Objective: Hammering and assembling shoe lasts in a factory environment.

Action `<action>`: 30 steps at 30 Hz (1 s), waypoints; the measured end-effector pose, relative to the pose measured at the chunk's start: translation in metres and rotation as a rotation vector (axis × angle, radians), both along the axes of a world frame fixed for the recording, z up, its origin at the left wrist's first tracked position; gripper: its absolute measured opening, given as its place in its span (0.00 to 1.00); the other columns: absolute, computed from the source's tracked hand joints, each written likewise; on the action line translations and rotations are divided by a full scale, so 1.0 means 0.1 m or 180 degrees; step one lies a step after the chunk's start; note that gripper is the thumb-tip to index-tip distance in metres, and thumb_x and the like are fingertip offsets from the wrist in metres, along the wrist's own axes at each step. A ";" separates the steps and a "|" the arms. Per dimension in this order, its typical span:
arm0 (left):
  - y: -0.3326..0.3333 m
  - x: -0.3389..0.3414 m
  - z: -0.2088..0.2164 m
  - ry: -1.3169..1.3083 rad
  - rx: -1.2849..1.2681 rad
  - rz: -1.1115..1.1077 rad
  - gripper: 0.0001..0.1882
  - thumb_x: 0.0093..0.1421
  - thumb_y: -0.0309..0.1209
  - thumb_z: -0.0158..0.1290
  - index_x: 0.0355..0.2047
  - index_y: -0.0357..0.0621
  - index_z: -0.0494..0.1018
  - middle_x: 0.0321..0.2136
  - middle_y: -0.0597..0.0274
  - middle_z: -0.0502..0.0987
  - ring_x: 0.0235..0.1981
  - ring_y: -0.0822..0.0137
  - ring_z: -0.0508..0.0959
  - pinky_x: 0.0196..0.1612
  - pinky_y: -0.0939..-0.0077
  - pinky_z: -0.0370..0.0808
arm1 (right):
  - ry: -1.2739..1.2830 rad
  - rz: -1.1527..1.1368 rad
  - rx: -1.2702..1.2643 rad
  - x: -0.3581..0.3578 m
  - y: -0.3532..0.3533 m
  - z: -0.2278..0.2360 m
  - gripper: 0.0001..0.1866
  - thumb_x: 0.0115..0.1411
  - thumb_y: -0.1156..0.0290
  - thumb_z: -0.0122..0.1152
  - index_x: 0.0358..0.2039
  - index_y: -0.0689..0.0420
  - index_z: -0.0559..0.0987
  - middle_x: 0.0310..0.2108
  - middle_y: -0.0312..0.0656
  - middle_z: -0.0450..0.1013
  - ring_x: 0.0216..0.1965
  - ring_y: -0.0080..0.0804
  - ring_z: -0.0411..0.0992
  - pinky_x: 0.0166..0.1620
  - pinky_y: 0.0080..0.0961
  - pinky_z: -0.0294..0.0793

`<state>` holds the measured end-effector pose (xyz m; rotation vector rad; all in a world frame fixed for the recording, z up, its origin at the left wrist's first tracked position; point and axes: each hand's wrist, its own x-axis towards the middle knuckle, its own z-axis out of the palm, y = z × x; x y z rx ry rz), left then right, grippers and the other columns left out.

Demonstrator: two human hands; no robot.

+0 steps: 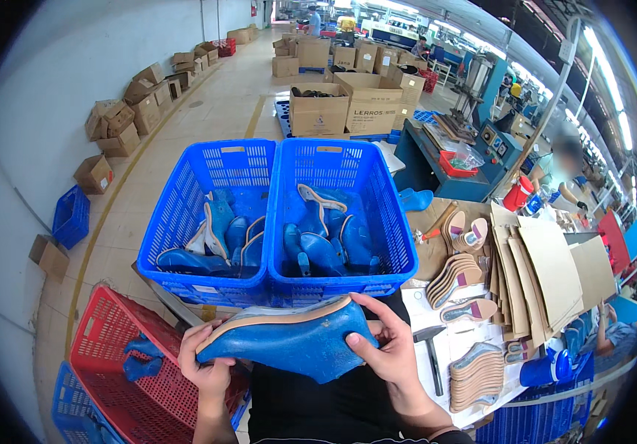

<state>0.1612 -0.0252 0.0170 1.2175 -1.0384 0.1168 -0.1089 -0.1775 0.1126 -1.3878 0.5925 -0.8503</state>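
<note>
A blue shoe last (289,340) with a tan-edged insole along its upturned sole lies sideways between my hands. My left hand (207,362) grips the toe end, fingers beneath and thumb at the near side. At the heel end, my right hand (392,351) is closed on the last, its thumb pressed on the blue side. Just beyond stand two blue plastic crates, the left crate (204,290) and the right crate (341,287), side by side. Both hold several blue lasts, some with insoles on them. A hammer (431,351) lies on the table to my right.
Stacked insoles (477,377) and cardboard sheets (551,259) cover the right-hand table, with a blue mug (544,370) near its edge. A tilted red crate (122,377) sits low left. Cardboard boxes (318,115) stand farther back. Co-workers are at the right.
</note>
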 end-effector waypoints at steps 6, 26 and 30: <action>0.05 -0.06 0.04 -0.0039 0.0012 -0.0029 0.33 0.54 0.39 0.77 0.53 0.33 0.76 0.46 0.42 0.83 0.48 0.45 0.86 0.56 0.50 0.84 | 0.0100 0.0105 -0.0146 -0.12 0.02 -0.03 0.35 0.68 0.78 0.69 0.74 0.63 0.67 0.33 0.38 0.84 0.36 0.14 0.76 0.42 0.13 0.71; 0.71 -0.39 0.09 0.0152 -0.0444 -0.0170 0.36 0.57 0.49 0.74 0.54 0.34 0.74 0.47 0.46 0.81 0.50 0.49 0.85 0.57 0.40 0.84 | -0.0005 0.0333 -0.0788 -0.55 0.77 0.24 0.41 0.68 0.69 0.71 0.76 0.65 0.64 0.30 0.33 0.80 0.33 0.12 0.72 0.39 0.12 0.71; 0.81 -0.45 0.19 0.0188 -0.0670 -0.0308 0.36 0.57 0.48 0.74 0.54 0.34 0.74 0.47 0.46 0.80 0.50 0.49 0.84 0.57 0.39 0.84 | -0.0158 0.0323 -0.0779 -0.61 0.95 0.32 0.42 0.67 0.68 0.71 0.76 0.66 0.63 0.27 0.30 0.74 0.30 0.11 0.67 0.37 0.12 0.68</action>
